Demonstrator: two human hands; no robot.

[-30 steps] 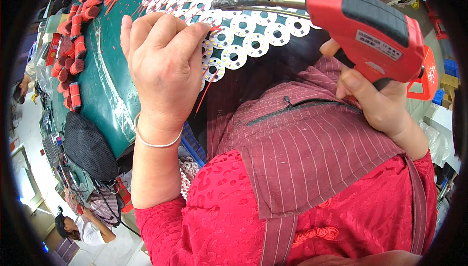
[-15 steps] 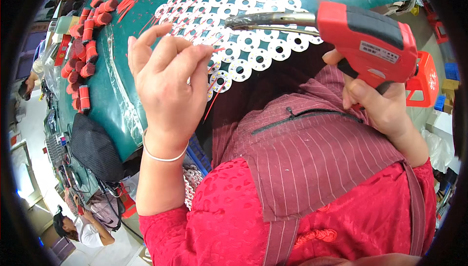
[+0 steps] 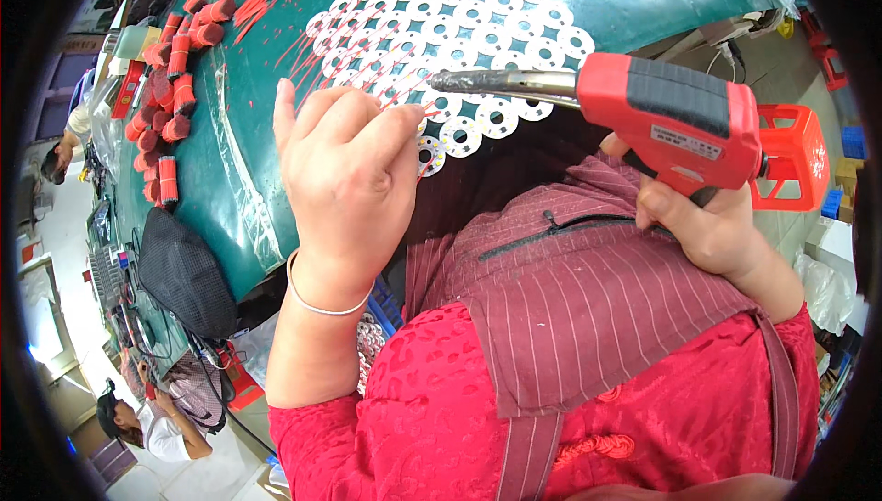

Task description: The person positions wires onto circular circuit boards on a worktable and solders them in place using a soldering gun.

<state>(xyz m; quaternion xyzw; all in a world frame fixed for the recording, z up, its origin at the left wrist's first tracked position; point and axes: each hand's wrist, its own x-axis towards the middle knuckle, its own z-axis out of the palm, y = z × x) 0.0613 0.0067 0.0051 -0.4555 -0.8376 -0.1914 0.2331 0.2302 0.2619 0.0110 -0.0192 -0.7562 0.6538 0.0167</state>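
Note:
My right hand [image 3: 703,221] is closed round the grip of a red and black soldering gun [image 3: 675,124]. Its long dark tip [image 3: 459,81] points left, over the near part of a sheet of joined white ring-shaped circuit boards [image 3: 469,37]. Just left of that tip, my left hand [image 3: 349,180] is closed in a pinch, little finger raised. A short bit of red wire [image 3: 428,112] shows at its thumb and fingertip. More red wires [image 3: 363,37] lie across the left side of the sheet. The pinching fingers hide part of the boards.
Bundles of red wire [image 3: 175,74] lie along the left of the green table [image 3: 243,124], with loose red wires [image 3: 253,10] near them. A black cap-like cloth item [image 3: 184,271] sits at the table's left edge. A red plastic stool [image 3: 799,157] stands at right. Another person [image 3: 152,418] is at lower left.
The soldering gun has moved slightly left and down. My left hand has shifted right and down, its fingers curling closer together. The whole view has moved a little.

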